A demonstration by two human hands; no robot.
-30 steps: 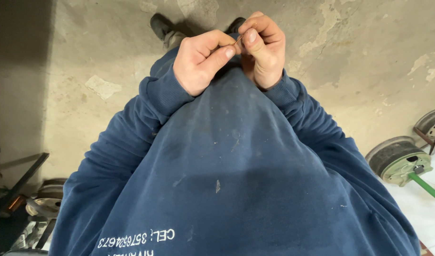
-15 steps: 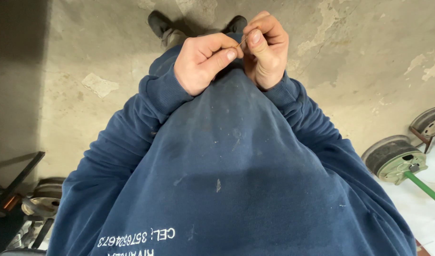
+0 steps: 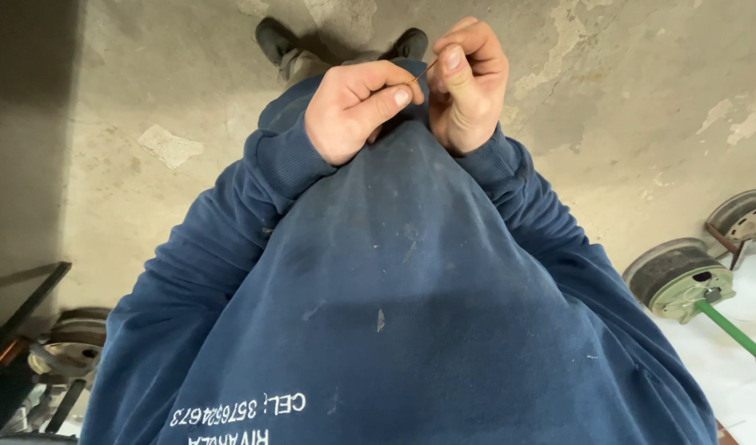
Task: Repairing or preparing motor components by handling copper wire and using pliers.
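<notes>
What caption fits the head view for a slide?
Left hand and right hand pinch a thin metal wire above a dark blue sweatshirt.

- A thin metal wire [image 3: 425, 70], dark and very fine, is the one thing held.
- It runs slantwise, its upper end toward 2 o'clock.
- It is pinched between the left hand [image 3: 360, 107] and the right hand [image 3: 468, 86], at 12 o'clock in view.
- Only a short stretch shows between the fingertips; the rest is hidden.
</notes>
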